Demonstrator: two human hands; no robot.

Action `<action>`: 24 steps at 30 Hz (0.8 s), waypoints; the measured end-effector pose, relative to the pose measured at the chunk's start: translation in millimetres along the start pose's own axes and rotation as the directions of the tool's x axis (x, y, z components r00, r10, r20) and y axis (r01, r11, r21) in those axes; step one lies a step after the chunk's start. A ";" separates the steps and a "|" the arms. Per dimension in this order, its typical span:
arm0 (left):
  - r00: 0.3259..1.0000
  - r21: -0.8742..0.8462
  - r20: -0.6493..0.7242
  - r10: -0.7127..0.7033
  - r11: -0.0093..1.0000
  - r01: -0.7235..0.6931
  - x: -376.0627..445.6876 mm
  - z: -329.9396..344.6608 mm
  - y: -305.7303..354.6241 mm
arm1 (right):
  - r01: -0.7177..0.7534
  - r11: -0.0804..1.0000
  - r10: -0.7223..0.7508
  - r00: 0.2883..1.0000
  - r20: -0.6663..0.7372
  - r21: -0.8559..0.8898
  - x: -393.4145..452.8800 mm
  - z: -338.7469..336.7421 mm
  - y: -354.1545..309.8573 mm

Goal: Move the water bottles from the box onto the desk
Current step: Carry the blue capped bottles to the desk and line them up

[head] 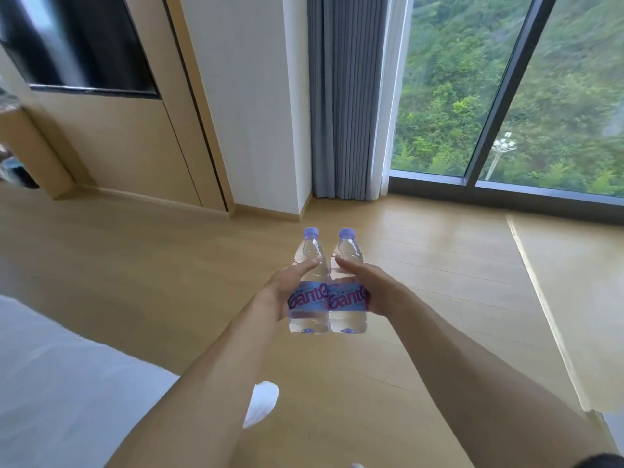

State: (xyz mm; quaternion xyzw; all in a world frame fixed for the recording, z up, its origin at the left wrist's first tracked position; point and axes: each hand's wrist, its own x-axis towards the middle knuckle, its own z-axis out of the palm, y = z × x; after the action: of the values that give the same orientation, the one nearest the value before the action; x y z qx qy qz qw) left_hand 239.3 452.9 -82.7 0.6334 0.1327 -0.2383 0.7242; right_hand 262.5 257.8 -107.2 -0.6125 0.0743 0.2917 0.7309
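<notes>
At the far left a dark wall-mounted screen (77, 42) hangs on a wood-panelled wall, with the edge of a white bed (50, 383) in the lower left corner above the wooden floor (135, 265). Both bare arms reach forward over that floor, and neither bottle rests on anything. The left hand (282, 292) has its grip clamped on the left water bottle (309, 282), thumb lying across the clear shoulder and the fingers hidden behind the label. Pressed side by side against it, touching along the labels, is the right water bottle (348, 282), on which the right hand (369, 285) has its grip clamped in the same way, thumb over the front. Both bottles are held upright with a slight lean away from the camera, with purple caps on and blue labels with pink lettering facing the camera. Below the arms a white-socked foot (261, 401) stands on the floor. Behind, a grey curtain (344, 96) hangs beside a white wall section, and to the right a floor-to-ceiling window (506, 79) shows green hillside. A pale raised platform (574, 282) lies along the right edge.
</notes>
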 end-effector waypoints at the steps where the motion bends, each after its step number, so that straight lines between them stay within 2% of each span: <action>1: 1.000 -0.004 -0.014 0.008 1.000 -0.008 10.7 1.9 8.2 | 0.002 1.000 -0.002 1.000 0.012 0.000 10.6 -6.4 -11.1; 7: 0.982 -0.081 -0.191 0.011 0.996 -0.027 58.9 6.3 42.2 | -0.051 0.998 0.052 0.998 0.034 -0.034 69.2 -27.6 -58.5; 12: 0.944 -0.110 -0.327 0.029 0.992 -0.069 91.3 -18.5 56.7 | -0.016 0.994 0.026 0.996 0.089 -0.112 119.8 -16.6 -76.4; 18: 0.920 -0.165 -0.392 0.015 0.983 -0.086 134.2 -79.8 75.9 | 0.002 0.979 0.021 0.994 0.110 -0.205 199.1 22.2 -100.8; 24: 0.904 -0.202 -0.425 0.033 0.971 -0.131 194.1 -169.8 118.4 | 0.022 0.956 0.028 0.986 0.163 -0.292 301.0 78.9 -143.7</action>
State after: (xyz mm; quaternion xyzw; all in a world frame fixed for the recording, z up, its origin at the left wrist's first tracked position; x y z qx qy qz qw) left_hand 483.9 595.0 -105.0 0.5882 0.2842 -0.0493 0.7555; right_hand 563.7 421.4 -106.2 -0.6876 -0.0298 0.3505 0.6352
